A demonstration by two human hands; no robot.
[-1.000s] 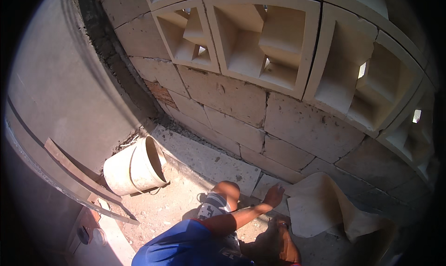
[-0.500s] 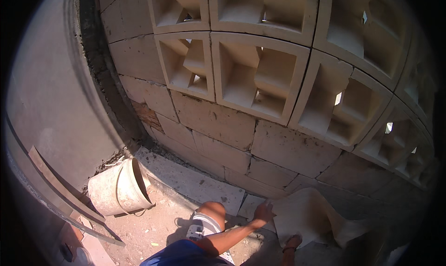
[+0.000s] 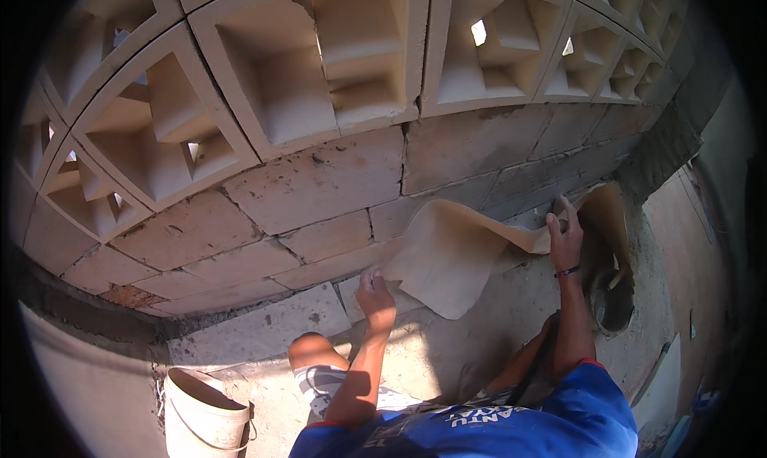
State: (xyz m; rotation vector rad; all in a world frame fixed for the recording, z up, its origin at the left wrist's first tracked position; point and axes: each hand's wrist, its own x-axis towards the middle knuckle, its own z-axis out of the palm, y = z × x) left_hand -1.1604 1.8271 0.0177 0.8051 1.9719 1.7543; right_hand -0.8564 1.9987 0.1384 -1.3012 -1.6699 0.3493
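A tan, paper-like sheet (image 3: 449, 258) lies curled in waves along the foot of the block wall. At its left corner, my left hand (image 3: 375, 302) is closed with the fingertips pinching the edge. Farther right, my right hand (image 3: 566, 240) grips the sheet where it narrows into a fold, thumb and fingers pointing up. Beyond that hand the sheet's other end (image 3: 605, 214) rises and bends over toward the wall. Below this end stands a dark round bucket (image 3: 613, 302) with a light stick-like piece at its rim.
The wall (image 3: 319, 178) has pale blocks below and openwork vent blocks (image 3: 319, 58) above. A flat pale slab (image 3: 260, 326) lies along its foot. A whitish bucket (image 3: 204, 414) stands at lower left. My bare knee (image 3: 315, 352) is close to my left forearm.
The view has swung to the right. My right hand has moved right along the sheet and farther from my left, which stays at the corner. The sheet is more stretched out sideways.
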